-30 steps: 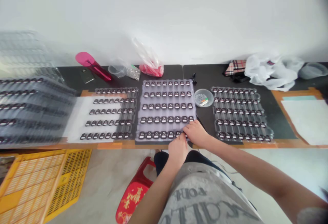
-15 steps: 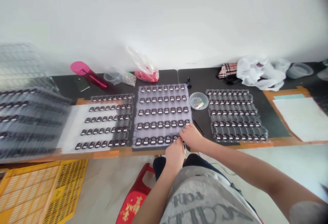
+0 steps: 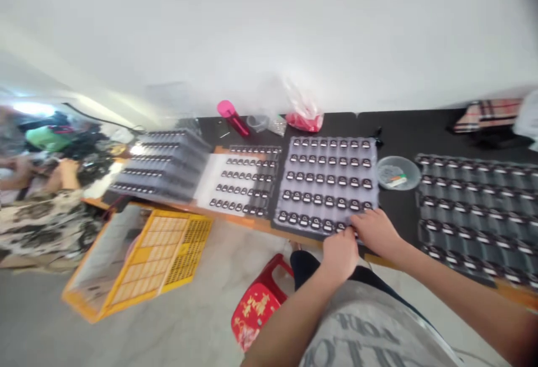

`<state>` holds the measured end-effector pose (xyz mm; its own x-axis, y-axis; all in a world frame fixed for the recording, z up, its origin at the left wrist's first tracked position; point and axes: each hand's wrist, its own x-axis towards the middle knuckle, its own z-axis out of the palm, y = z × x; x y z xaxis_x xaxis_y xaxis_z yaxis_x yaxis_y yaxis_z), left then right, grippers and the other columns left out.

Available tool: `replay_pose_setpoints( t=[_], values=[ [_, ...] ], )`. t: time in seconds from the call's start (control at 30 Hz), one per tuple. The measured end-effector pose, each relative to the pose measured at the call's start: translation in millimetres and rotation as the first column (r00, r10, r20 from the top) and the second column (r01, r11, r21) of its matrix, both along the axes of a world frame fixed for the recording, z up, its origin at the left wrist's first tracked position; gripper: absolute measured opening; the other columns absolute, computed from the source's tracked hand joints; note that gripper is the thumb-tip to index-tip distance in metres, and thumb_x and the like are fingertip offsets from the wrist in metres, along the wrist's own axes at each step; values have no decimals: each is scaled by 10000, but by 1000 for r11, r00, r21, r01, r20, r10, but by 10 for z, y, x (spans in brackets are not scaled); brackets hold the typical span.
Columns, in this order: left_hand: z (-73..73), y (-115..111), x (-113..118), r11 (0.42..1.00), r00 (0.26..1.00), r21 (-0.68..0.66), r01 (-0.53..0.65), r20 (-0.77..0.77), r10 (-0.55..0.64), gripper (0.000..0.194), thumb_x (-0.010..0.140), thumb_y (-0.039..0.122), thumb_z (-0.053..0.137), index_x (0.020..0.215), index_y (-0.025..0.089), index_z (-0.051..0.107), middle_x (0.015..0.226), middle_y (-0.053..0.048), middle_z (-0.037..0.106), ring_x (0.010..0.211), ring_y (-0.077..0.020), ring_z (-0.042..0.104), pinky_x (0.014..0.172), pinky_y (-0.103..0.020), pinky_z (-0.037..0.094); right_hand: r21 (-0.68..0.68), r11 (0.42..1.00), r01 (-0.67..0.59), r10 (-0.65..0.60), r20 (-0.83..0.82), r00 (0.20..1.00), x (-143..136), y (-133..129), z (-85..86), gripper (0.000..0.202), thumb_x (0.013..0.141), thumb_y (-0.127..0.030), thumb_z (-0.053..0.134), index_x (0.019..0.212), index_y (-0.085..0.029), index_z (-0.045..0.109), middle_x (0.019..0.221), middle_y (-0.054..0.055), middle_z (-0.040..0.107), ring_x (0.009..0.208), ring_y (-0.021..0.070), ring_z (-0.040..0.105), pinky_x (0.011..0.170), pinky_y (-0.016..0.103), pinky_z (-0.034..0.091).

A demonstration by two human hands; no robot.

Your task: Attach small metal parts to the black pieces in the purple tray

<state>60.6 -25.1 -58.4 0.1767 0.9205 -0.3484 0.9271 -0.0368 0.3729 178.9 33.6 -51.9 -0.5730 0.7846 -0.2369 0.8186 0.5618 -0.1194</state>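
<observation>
A clear plastic tray [image 3: 328, 169] holds rows of small black parts [image 3: 318, 199] with white labels. My left hand [image 3: 341, 252] is at its front right corner, fingers bent together beside the last part of the front row. Touching it, my right hand [image 3: 376, 231] lies over the right end of the two front rows, its fingers curled inward. The fingertips of both hands meet over the corner, and whatever they hold is hidden. A round plastic bowl [image 3: 414, 179] with small pieces stands right of the tray.
More filled trays lie on the right [image 3: 474, 204] and left [image 3: 260, 179], beside white paper [image 3: 210, 168]. Farther left rises a tray stack [image 3: 185, 159]. A pink bottle [image 3: 233, 117] stands behind. Below are a yellow crate [image 3: 172, 255] and red stool [image 3: 258, 302]. Another person [image 3: 25, 171] is at far left.
The view has swung left, bringing in the other person and more of the crate. Both my hands stay at the same tray corner, with little visible change in their grip.
</observation>
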Motion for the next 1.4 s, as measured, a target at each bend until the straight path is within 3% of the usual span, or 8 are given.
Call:
replay_pose_setpoints(
  t=[0.4, 0.77, 1.27, 1.4],
  values=[
    [-34, -44, 11, 999, 999, 50, 4, 42, -6, 201, 845, 195, 358, 984, 156, 498, 843, -66, 643, 753, -211, 632, 629, -321, 497, -20, 996, 90, -87, 128, 988, -41, 97, 33, 93, 738, -197, 546, 810, -170, 597, 785, 94, 676, 832, 263, 621, 646, 327, 348],
    [-27, -55, 14, 997, 998, 73, -3, 60, -1, 206, 854, 215, 355, 985, 146, 498, 838, -75, 646, 739, -210, 637, 612, -321, 502, -67, 995, 72, -58, 197, 979, -92, 158, 85, 109, 745, -189, 537, 825, -166, 606, 755, 113, 668, 822, 283, 630, 647, 346, 381],
    [-68, -75, 19, 995, 998, 95, 2, 61, -8, 186, 833, 201, 382, 971, 140, 492, 829, -77, 637, 716, -212, 635, 582, -328, 507, -99, 992, 76, -53, 218, 974, -47, 155, 5, 80, 761, -231, 508, 770, -196, 580, 734, 107, 644, 767, 265, 625, 600, 331, 326],
    [-20, -70, 4, 998, 997, 59, 16, 73, -20, 201, 845, 177, 368, 984, 134, 506, 815, -108, 635, 735, -208, 639, 619, -307, 494, -110, 987, 113, -84, 239, 967, -77, 142, 74, 99, 773, -243, 505, 788, -197, 591, 750, 130, 636, 777, 245, 616, 608, 329, 316]
  ],
)
